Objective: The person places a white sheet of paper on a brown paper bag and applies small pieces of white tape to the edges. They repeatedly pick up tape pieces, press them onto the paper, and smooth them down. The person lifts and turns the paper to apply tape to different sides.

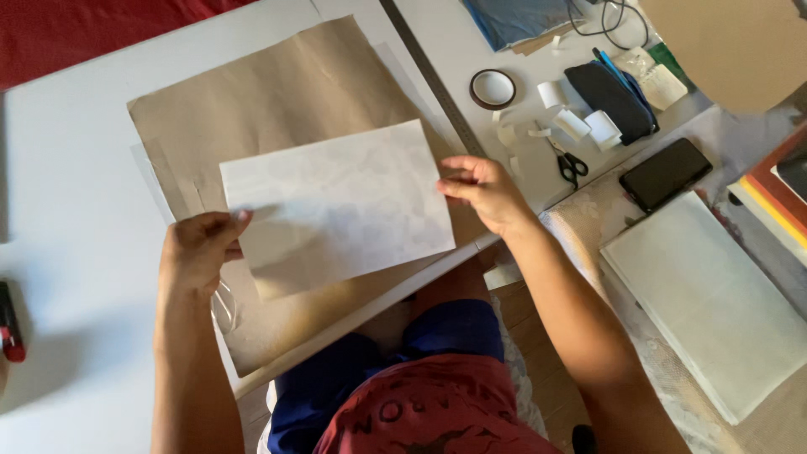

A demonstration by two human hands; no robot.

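Observation:
A pale, faintly patterned sheet of paper (340, 206) is held flat above a larger brown paper sheet (277, 101) on the white table (67, 168). My left hand (202, 248) pinches the pale sheet's lower left edge. My right hand (483, 189) grips its right edge with fingers on top. Both hands hold the same sheet, slightly tilted.
A long metal ruler (433, 80) lies beside the brown paper. A roll of tape (493, 88), scissors (572, 164), a dark pencil case (609, 97), a black phone (666, 174) and a white pad (714, 298) lie to the right. A red object (10, 332) sits at the left edge.

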